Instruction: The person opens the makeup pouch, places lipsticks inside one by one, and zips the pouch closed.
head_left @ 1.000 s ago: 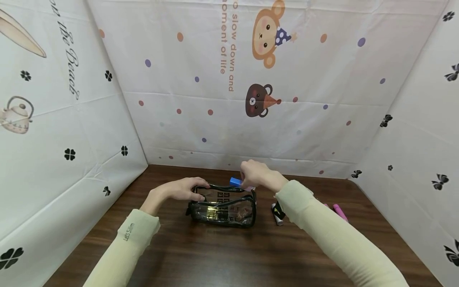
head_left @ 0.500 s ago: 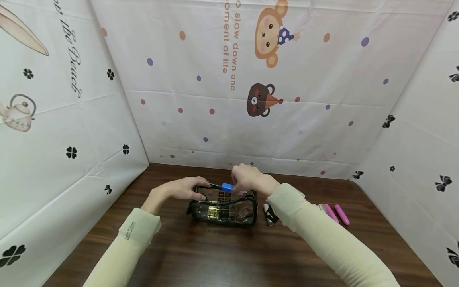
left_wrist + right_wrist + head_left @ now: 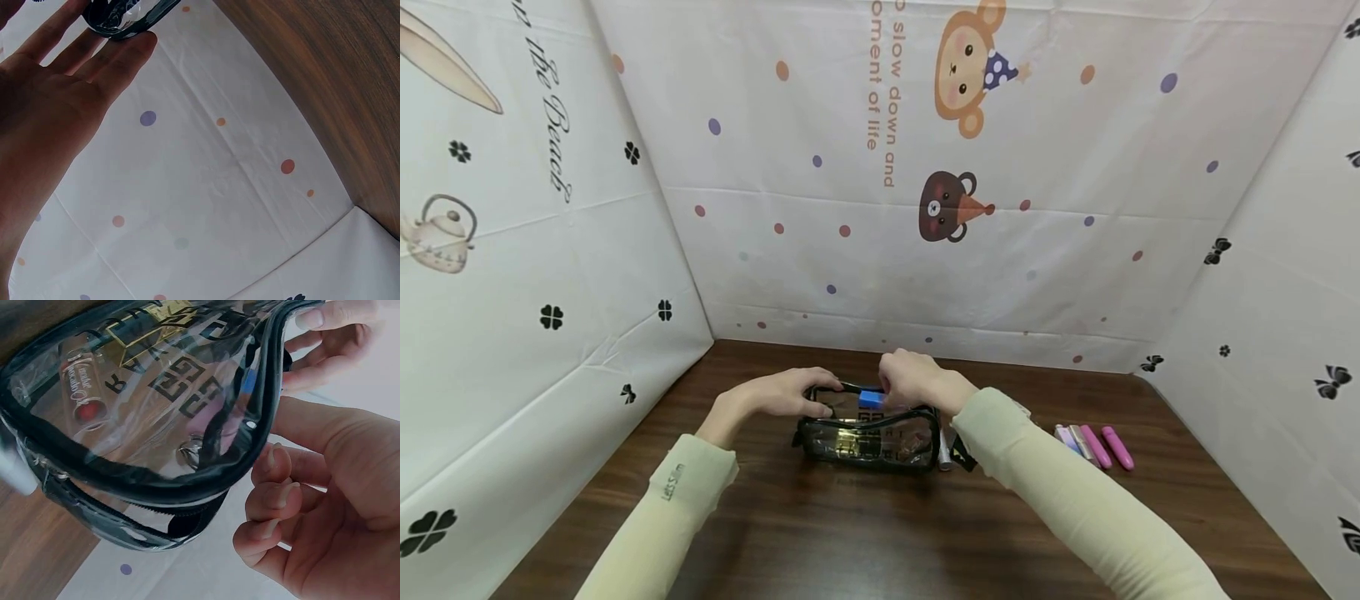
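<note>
A clear zip pouch with black trim stands on the table in the head view, its mouth open. At its left end my left hand grips the rim, thumb in front and fingers behind. In the left wrist view, the fingers of that left hand lie against the pouch's dark edge. Over the mouth my right hand pinches a blue-ended thing. Through the plastic in the right wrist view, a lilac part and a silver ring show beside the blue. Inside lie a gold item and a small labelled bottle.
Right of the pouch, a silver tube and a black item are partly hidden by the right sleeve. Farther right lie two pink tubes and slim pale items. Patterned white cloth walls enclose the wooden table.
My right hand has moved left and slightly down with the blue-ended thing, bringing it from the pouch's right side to over its mouth. My left hand has kept its hold on the pouch.
</note>
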Action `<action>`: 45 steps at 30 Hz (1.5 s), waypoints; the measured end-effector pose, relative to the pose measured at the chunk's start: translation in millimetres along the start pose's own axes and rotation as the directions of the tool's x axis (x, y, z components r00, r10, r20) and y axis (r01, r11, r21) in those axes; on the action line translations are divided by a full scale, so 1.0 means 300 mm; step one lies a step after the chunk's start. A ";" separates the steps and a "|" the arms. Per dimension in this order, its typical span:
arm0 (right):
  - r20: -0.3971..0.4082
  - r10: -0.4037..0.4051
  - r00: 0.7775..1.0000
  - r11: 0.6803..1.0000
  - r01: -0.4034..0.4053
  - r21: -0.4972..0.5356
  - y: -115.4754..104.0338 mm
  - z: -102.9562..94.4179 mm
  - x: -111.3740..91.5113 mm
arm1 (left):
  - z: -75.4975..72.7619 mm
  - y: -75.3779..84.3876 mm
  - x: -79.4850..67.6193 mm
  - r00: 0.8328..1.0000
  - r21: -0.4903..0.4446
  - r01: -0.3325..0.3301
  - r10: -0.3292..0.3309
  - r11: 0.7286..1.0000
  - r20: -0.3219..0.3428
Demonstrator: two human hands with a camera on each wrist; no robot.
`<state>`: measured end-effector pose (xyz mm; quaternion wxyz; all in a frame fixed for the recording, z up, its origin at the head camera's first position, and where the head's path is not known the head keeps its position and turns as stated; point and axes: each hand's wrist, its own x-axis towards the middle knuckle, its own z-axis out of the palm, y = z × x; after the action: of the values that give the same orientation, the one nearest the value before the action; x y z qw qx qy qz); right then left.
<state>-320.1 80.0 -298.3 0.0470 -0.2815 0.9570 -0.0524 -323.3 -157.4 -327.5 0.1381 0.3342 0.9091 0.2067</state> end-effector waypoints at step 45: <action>0.177 0.348 0.921 0.903 -0.379 0.200 0.370 0.279 -0.145 | -0.002 -0.003 0.007 1.000 -0.002 0.008 -0.008 1.000 0.021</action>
<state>-332.8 190.2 -392.5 0.1538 -0.0934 0.9746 -0.1337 -325.7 -156.6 -327.5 0.1490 0.3327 0.9087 0.2035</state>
